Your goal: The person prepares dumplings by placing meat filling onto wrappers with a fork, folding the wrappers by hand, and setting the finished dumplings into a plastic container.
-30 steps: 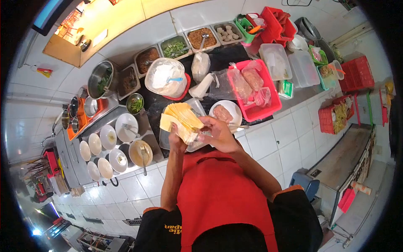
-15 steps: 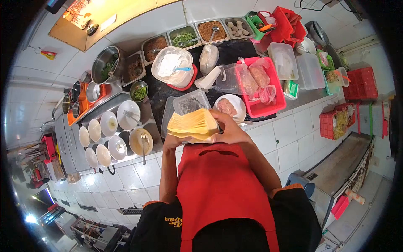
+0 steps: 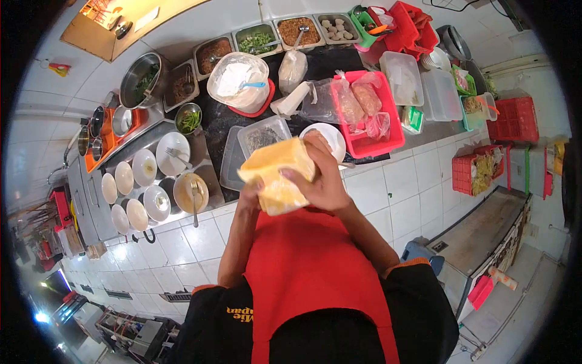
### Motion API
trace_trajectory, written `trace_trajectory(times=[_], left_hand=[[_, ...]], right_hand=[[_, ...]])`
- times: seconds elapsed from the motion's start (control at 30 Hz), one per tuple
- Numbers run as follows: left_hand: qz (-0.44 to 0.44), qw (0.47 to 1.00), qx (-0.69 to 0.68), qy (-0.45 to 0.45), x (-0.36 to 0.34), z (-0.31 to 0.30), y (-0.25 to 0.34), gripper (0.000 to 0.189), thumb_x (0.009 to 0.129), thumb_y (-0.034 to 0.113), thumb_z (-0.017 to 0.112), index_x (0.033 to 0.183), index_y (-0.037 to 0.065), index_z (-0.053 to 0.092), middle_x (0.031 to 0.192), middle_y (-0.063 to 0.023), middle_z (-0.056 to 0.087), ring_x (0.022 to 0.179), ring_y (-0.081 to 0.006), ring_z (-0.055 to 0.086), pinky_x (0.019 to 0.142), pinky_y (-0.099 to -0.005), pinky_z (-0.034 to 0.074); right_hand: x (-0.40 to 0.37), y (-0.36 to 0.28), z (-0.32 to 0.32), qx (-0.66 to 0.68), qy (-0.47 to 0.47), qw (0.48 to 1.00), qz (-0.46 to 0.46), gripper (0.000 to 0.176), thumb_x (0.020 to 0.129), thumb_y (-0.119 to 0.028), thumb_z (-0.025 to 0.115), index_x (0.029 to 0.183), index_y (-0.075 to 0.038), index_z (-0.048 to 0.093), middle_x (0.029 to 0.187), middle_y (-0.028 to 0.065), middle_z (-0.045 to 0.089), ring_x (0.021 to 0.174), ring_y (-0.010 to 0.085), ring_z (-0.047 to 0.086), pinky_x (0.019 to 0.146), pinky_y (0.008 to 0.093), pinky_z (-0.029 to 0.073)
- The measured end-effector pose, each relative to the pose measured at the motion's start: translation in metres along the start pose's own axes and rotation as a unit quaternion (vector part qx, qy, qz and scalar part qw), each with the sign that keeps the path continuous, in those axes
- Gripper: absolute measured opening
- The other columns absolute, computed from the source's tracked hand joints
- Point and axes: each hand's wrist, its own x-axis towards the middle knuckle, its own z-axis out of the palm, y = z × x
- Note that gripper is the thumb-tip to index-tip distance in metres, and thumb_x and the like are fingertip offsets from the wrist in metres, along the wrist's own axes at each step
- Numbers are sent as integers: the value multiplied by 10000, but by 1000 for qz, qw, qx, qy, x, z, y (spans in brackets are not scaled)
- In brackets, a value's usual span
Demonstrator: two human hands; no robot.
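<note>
A thick stack of yellow dough wrappers (image 3: pixel 279 173) is held up in front of the red apron, tilted so its broad side shows. My left hand (image 3: pixel 249 197) grips its lower left edge, the thumb against the side. Wrapped around the right side is my right hand (image 3: pixel 326 182), its thumb pressed on the near face. Just beyond the stack lies a clear plastic container (image 3: pixel 264 134) with whitish powder in it. A white plate (image 3: pixel 338 145) with pinkish minced meat sits behind my right hand, partly hidden by it.
A tub of white flour (image 3: pixel 236 79) with a blue-handled scoop stands farther back. Right of it is a pink tray (image 3: pixel 397 136) with bagged meat. Several bowls, including one with a fork (image 3: pixel 193 193), cover the left counter. Metal ingredient trays (image 3: pixel 300 31) line the wall.
The stack has tipped, showing its broad face instead of its layered edge. My right thumb has come onto the near face. The view has shifted slightly, moving the counter leftward.
</note>
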Motion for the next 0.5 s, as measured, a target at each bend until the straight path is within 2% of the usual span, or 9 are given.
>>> trace_trajectory(times=[0.03, 0.13, 0.2, 0.23, 0.27, 0.33, 0.37, 0.43, 0.5], left_hand=[[-24, 999, -33, 11, 9, -19, -8, 859, 809, 356, 780, 1468, 4, 356, 1376, -181, 550, 1197, -318, 617, 1015, -464, 521], [-43, 992, 13, 115, 24, -22, -12, 662, 913, 286, 651, 1437, -22, 390, 1361, -206, 563, 1191, -344, 618, 1003, -476, 527], [-37, 989, -16, 142, 20, -29, -6, 591, 945, 260, 603, 1423, -27, 406, 1354, -215, 568, 1189, -347, 618, 1003, -480, 527], [-9, 987, 4, 159, 14, -33, -3, 566, 957, 264, 586, 1416, -23, 418, 1356, -213, 568, 1195, -345, 615, 1009, -480, 523], [10, 984, 18, 177, 9, -48, -1, 549, 970, 271, 573, 1413, -19, 427, 1352, -200, 573, 1190, -341, 617, 1006, -478, 523], [26, 981, 19, 192, 1, -56, 7, 553, 969, 286, 582, 1413, -9, 434, 1345, -187, 581, 1175, -335, 625, 991, -471, 530], [27, 976, 23, 214, -1, -55, 11, 554, 969, 302, 591, 1409, 0, 442, 1331, -180, 592, 1156, -328, 636, 977, -463, 537], [27, 978, 6, 206, -2, -55, 13, 549, 970, 306, 592, 1404, 3, 447, 1325, -180, 596, 1153, -327, 638, 975, -461, 539], [39, 978, -5, 203, -1, -59, 9, 541, 972, 326, 597, 1388, 8, 459, 1309, -178, 606, 1145, -324, 643, 971, -468, 542]], right_hand=[[-1, 19, 3, -40, -13, 998, 38, 338, 828, -173, 771, 1026, 55, 618, 985, 184, 548, 908, 310, 531, 826, 384, 433], [-10, 82, -6, -135, -42, 983, 113, 430, 928, -346, 664, 1112, 42, 634, 1101, 239, 596, 1030, 382, 585, 882, 412, 469], [5, 71, -35, -76, -45, 963, 255, 369, 917, -325, 641, 1039, 21, 684, 1059, 251, 639, 1038, 395, 592, 906, 425, 465], [-16, 108, -40, -182, -9, 960, 214, 275, 879, -233, 634, 965, 13, 720, 1004, 248, 668, 1041, 394, 599, 922, 446, 464], [-35, 136, -48, -183, -11, 959, 216, 275, 879, -233, 634, 965, 13, 720, 1004, 248, 668, 1041, 394, 599, 922, 446, 464], [-70, 178, -58, -288, -202, 895, 275, 358, 883, -267, 666, 1071, 38, 672, 1005, 236, 655, 948, 388, 621, 882, 455, 489], [-84, 191, -53, -288, -205, 893, 279, 358, 883, -267, 666, 1071, 38, 672, 1005, 236, 655, 948, 388, 621, 882, 455, 489], [-103, 202, -43, -445, -169, 860, 184, 258, 815, -199, 696, 975, 2, 713, 956, 219, 672, 919, 396, 619, 870, 498, 471], [-109, 207, -31, -450, -134, 870, 151, 219, 809, -191, 705, 934, -12, 723, 946, 218, 672, 904, 399, 621, 868, 508, 461]])
